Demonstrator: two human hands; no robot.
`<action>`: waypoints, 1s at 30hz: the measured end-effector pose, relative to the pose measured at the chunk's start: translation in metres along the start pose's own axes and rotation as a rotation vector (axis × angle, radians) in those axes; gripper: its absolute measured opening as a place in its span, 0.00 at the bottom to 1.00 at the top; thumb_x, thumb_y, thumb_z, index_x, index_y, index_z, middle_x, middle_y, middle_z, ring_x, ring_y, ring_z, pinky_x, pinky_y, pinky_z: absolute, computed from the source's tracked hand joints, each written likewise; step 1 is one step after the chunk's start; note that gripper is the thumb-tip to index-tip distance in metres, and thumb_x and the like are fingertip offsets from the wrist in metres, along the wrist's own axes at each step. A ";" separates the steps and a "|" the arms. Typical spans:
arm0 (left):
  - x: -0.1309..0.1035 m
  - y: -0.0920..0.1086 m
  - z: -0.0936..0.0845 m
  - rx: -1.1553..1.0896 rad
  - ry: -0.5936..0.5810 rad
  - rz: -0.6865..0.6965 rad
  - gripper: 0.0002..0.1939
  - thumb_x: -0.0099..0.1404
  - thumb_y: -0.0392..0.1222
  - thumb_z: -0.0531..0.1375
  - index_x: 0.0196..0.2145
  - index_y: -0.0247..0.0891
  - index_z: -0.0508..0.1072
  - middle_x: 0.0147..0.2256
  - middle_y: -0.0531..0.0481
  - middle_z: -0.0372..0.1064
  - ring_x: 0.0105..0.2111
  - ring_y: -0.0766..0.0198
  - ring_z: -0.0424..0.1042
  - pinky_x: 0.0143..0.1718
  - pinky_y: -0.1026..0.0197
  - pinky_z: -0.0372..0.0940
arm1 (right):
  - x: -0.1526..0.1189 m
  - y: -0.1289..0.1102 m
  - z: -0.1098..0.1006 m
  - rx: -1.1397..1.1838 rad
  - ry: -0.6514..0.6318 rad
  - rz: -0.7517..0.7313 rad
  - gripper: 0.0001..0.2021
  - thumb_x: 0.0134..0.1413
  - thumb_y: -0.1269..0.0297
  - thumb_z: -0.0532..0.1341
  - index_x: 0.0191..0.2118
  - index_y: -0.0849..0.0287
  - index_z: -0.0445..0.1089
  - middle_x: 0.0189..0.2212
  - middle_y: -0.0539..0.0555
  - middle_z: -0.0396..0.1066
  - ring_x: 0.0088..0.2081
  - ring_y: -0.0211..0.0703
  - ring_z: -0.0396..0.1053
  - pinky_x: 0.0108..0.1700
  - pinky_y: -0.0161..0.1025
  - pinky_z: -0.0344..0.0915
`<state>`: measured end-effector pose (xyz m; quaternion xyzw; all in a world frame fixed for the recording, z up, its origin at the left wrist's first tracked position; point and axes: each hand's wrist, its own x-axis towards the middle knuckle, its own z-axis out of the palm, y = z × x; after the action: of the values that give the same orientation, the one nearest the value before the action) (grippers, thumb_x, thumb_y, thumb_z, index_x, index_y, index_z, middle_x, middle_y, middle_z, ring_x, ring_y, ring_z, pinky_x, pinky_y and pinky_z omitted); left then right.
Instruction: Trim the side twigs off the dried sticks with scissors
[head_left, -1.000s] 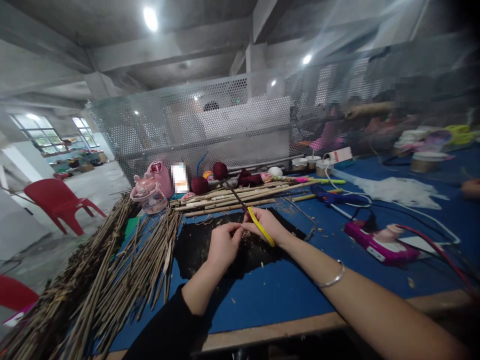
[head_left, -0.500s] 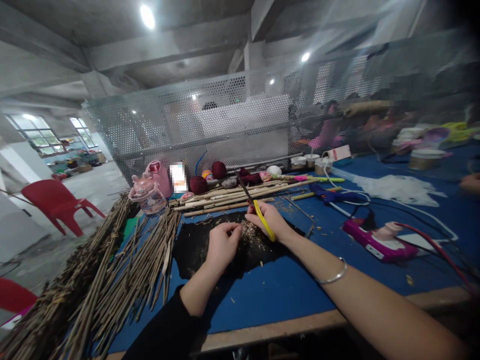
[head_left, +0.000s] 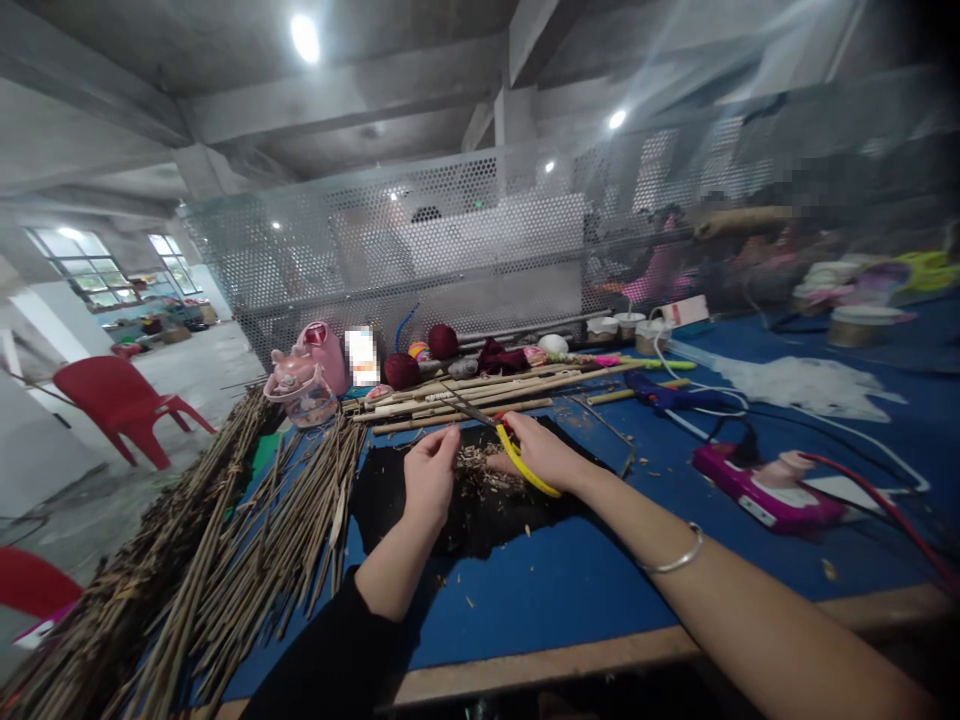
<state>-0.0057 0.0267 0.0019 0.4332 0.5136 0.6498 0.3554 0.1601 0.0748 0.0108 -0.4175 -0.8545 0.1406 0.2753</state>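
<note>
Over the black cloth point(head_left: 382, 505), my right hand point(head_left: 546, 452) holds a pair of scissors point(head_left: 525, 468) with yellow handles. Their dark blades point up and to the left, toward the bamboo-like sticks. My left hand point(head_left: 429, 482) is closed in a pinch left of the blades, and whatever its fingertips hold is too small to make out. Between and below the hands lies a pile of short brown plant clippings point(head_left: 476, 468) on the cloth, with a few loose bits on the blue tabletop point(head_left: 502, 610).
Long dry stalks point(head_left: 262, 550) cover the table's left side. Behind the cloth lie pale sticks point(head_left: 480, 392) and dark red yarn balls point(head_left: 442, 341). A pink clear bucket point(head_left: 304, 400) stands back left. To the right are a blue glue gun point(head_left: 675, 396) and a purple power strip point(head_left: 765, 492) with cords.
My left hand has moved left, away from the right hand. The scissors have turned so that the blades point further left. The view has shifted slightly.
</note>
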 end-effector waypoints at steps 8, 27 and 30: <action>-0.002 -0.004 0.001 0.075 -0.046 0.083 0.17 0.50 0.49 0.59 0.32 0.32 0.76 0.27 0.48 0.72 0.29 0.64 0.68 0.33 0.63 0.62 | 0.000 -0.004 -0.004 -0.002 0.024 0.029 0.19 0.39 0.48 0.61 0.33 0.57 0.63 0.27 0.50 0.65 0.27 0.37 0.60 0.28 0.31 0.53; -0.001 0.000 0.000 0.041 -0.010 0.088 0.16 0.51 0.47 0.59 0.33 0.32 0.75 0.27 0.47 0.73 0.29 0.64 0.69 0.32 0.63 0.63 | 0.000 0.004 0.002 -0.074 -0.013 -0.051 0.25 0.39 0.48 0.61 0.41 0.59 0.62 0.40 0.58 0.64 0.42 0.48 0.62 0.41 0.39 0.57; -0.002 0.001 0.000 0.041 -0.010 0.073 0.15 0.50 0.46 0.59 0.32 0.32 0.75 0.28 0.47 0.73 0.29 0.64 0.69 0.32 0.63 0.63 | 0.001 0.007 0.006 -0.062 -0.014 -0.069 0.25 0.39 0.49 0.61 0.42 0.59 0.61 0.40 0.58 0.64 0.43 0.49 0.62 0.43 0.41 0.57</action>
<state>-0.0049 0.0249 0.0022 0.4620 0.5091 0.6494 0.3251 0.1604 0.0798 0.0026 -0.3952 -0.8742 0.1075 0.2608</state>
